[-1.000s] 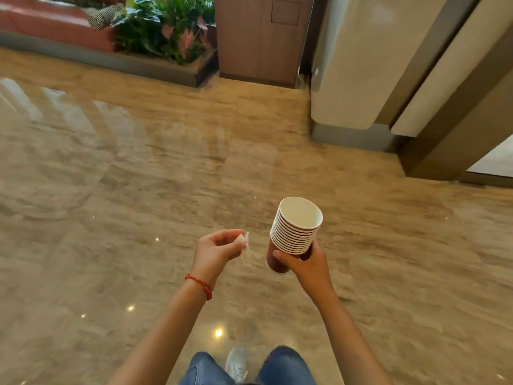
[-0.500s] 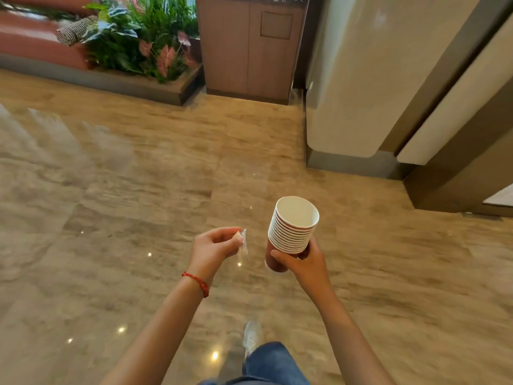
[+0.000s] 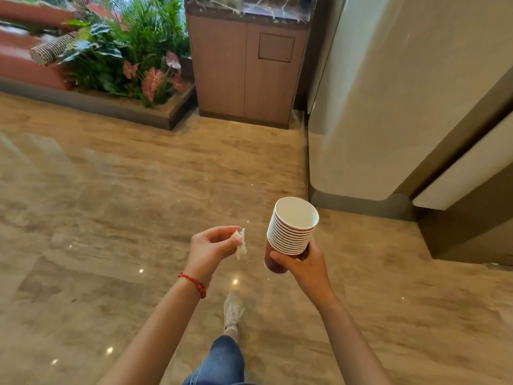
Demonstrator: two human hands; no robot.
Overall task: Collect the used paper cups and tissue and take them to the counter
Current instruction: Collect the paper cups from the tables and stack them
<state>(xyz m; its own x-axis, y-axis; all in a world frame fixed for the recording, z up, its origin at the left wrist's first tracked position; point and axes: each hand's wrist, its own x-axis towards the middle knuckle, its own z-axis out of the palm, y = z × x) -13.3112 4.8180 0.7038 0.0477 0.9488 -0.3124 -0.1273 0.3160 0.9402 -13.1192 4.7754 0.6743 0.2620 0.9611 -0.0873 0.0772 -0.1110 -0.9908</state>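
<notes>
— What's over on the left?

— A planter (image 3: pixel 116 65) full of green and pink leaves, set on the polished stone floor (image 3: pixel 111 190). Just right of it stands a wooden counter (image 3: pixel 247 73) with a dark marble top.

— And the person?

— The left hand (image 3: pixel 211 248), with a red bracelet (image 3: pixel 194 283) at its wrist, pinches a crumpled white tissue (image 3: pixel 241 244) between thumb and fingertips. Below, one white shoe (image 3: pixel 233 309) steps forward under a blue jean leg.

— The cups?

— A nested stack of paper cups (image 3: pixel 291 232), white rims and red outside, tilted a little leftward. The right hand (image 3: pixel 302 265) grips it around the lowest cup, fingers curled. Stack and tissue sit near each other in the air, not touching, well short of the counter.

— Further right?

— A pale rounded wall panel (image 3: pixel 388 93) with a dark base.
</notes>
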